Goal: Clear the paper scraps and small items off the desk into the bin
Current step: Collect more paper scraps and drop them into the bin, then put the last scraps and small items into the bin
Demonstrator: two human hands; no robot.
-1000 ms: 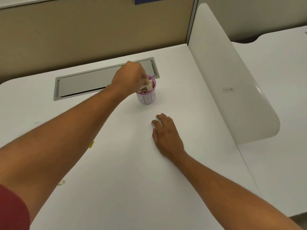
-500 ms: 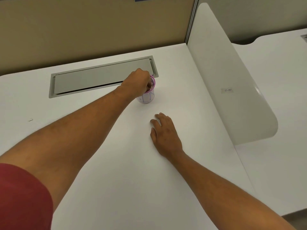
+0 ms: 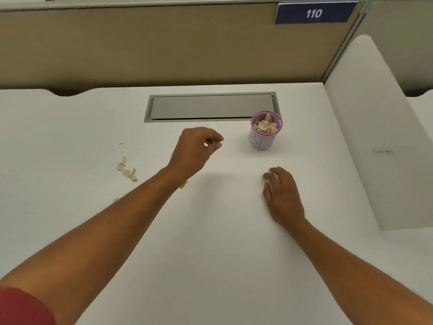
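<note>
A small white bin with a purple rim (image 3: 266,134) stands on the white desk (image 3: 222,231), filled with beige paper scraps. My left hand (image 3: 195,150) hovers to the left of the bin, fingers loosely curled and apart, nothing held. My right hand (image 3: 282,195) lies flat on the desk, nearer to me than the bin. Several beige paper scraps (image 3: 127,169) lie on the desk left of my left forearm. A small yellow item (image 3: 183,184) peeks out from under my left wrist. One more pale scrap (image 3: 116,199) lies beside the forearm.
A grey cable hatch (image 3: 210,106) is set into the desk behind the bin. A white side divider (image 3: 375,137) rises along the desk's right edge. A tan partition wall with a blue "110" sign (image 3: 314,13) backs the desk. A tiny dark speck (image 3: 120,144) lies at the left.
My left hand has come out of the bin and moved left, away from it, with nothing in it. The view has swung left and up. My right hand has stayed flat.
</note>
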